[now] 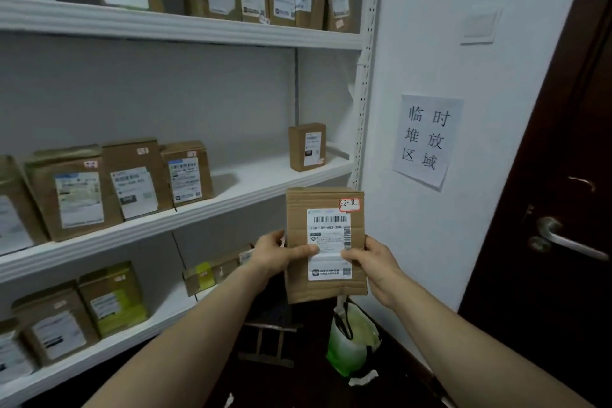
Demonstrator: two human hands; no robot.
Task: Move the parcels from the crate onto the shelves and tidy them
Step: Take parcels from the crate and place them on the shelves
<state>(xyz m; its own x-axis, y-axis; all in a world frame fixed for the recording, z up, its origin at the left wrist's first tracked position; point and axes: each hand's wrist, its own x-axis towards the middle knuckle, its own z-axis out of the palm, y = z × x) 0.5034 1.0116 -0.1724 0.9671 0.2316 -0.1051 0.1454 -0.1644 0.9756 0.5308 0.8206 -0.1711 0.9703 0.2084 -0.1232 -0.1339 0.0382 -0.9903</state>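
left hand (275, 255): grips parcel (326, 225) by its left edge, thumb on the label.
right hand (374, 262): grips right edge, thumb on front.
parcel: upright, near, just below middle shelf (265, 182) right end; tagged 3-2-8.
middle shelf: row of boxes (132, 175) left, lone box (306, 146) far right, gap between.
progress: I judge well along, shelves stocked; this one not shelved.
crate: I can't make it out.

Parcel (326, 243) held between both hands, right of shelves (185, 30).
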